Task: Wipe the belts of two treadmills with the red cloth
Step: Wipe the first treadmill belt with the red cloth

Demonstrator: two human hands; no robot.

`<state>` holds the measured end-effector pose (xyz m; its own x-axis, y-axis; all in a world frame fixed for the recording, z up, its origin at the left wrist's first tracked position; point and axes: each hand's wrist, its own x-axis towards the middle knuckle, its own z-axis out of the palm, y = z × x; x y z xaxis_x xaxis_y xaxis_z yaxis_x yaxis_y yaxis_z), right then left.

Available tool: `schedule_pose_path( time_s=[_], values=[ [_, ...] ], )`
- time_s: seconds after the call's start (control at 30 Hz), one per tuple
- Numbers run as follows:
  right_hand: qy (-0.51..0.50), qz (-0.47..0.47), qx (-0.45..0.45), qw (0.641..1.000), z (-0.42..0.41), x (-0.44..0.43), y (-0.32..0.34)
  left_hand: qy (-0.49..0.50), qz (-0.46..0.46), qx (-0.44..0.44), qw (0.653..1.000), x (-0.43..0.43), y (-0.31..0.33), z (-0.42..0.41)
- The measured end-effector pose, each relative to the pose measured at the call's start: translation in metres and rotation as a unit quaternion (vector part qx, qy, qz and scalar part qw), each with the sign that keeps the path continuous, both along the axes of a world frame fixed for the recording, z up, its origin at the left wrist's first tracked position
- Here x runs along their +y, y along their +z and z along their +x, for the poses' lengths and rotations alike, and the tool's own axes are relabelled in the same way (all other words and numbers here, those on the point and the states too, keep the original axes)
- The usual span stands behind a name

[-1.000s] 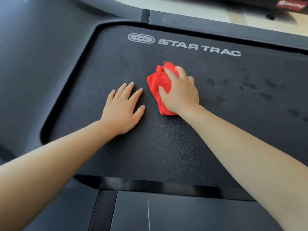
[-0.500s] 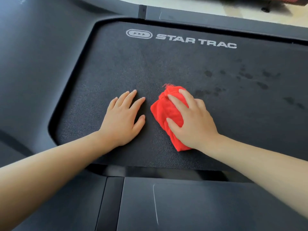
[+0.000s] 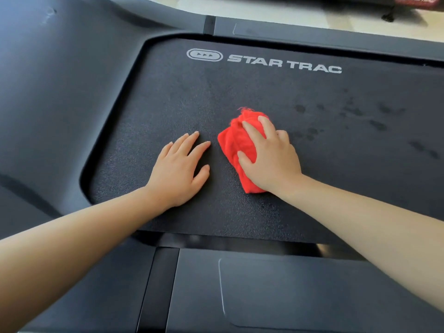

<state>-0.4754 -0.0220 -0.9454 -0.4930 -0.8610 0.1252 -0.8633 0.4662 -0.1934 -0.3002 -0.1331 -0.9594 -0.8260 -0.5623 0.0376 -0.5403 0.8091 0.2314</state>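
Note:
The black textured treadmill belt (image 3: 276, 92), printed STAR TRAC, fills the middle of the view. A bunched red cloth (image 3: 231, 140) lies on it near the centre. My right hand (image 3: 269, 157) presses down on the cloth, with two fingers stretched over its top, the thumb against its near-left side and the outer fingers curled round its right side. Just to the left, my left hand (image 3: 179, 171) lies flat on the belt with fingers spread, apart from the cloth. Dark damp spots (image 3: 374, 121) mark the belt to the right of the cloth.
Grey side rails border the belt on the near side (image 3: 276, 292) and the far side (image 3: 312, 36). The motor cover (image 3: 60, 92) rises at the left. Beyond the far rail is pale floor (image 3: 276, 10) and part of another machine (image 3: 415, 1) at the top right.
My right hand dragged the cloth toward me across the belt, then pushed it a little way back. The left hand stayed flat in the same place.

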Motion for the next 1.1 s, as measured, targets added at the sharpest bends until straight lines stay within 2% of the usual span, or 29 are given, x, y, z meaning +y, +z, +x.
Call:
schedule_pose_path(
  time_s=[0.13,0.33,0.6,0.93,1.1],
  values=[
    [-0.016,-0.015,0.001,1.0,-0.002,0.035,-0.003,-0.008,-0.004,-0.004,1.0,0.0,-0.002,-0.005],
    [-0.148,-0.001,-0.036,0.988,-0.038,0.008,0.008,-0.032,0.005,-0.015,0.999,0.003,-0.004,-0.039],
    [-0.069,0.021,0.005,0.997,-0.01,0.058,-0.002,-0.018,-0.01,0.006,1.0,0.005,-0.009,-0.039],
    [-0.125,0.025,-0.018,0.992,-0.039,-0.012,0.009,-0.01,-0.007,-0.005,1.0,0.006,-0.004,-0.04],
    [-0.062,0.04,-0.05,0.996,-0.048,0.008,0.009,-0.031,0.006,-0.002,1.0,-0.003,-0.004,-0.047]
  ],
)
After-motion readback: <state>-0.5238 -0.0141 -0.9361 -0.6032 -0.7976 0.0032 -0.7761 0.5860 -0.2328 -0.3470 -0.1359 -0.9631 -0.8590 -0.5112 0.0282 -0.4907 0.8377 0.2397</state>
